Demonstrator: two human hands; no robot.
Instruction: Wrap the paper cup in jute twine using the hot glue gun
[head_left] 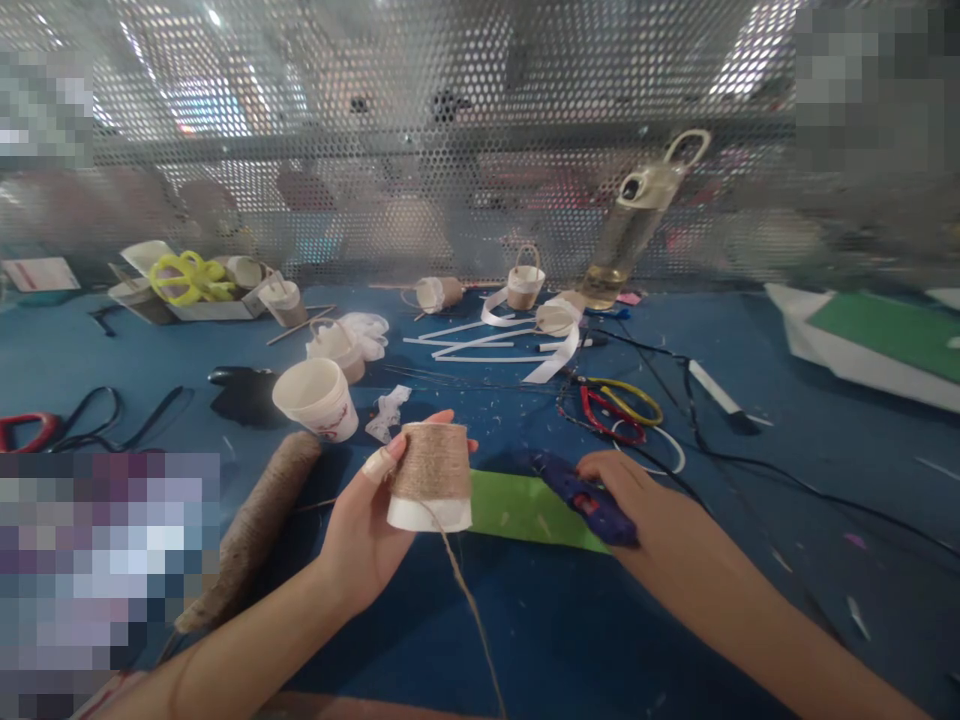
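Observation:
My left hand (375, 515) is closed around a paper cup (431, 470) held upside down, its upper part wrapped in brown twine. Below the twine a white band at the rim stays bare. A loose strand of twine (471, 600) hangs from the cup down toward the front edge. In my right hand (626, 490) is a dark blue glue gun (585, 500), its nozzle turned to the left, apart from the cup. Under the glue gun lies a bright green strip (525, 508). A long spool of twine (259, 525) rests left of my left hand.
A white paper cup (319, 400) stands behind my left hand. Small twine-covered baskets (525, 287) and white strips (472, 345) lie farther back. Scissors with red and yellow handles (619, 408) and cables (795, 480) are at right. A water bottle (630, 235) leans against the perforated metal screen (465, 120).

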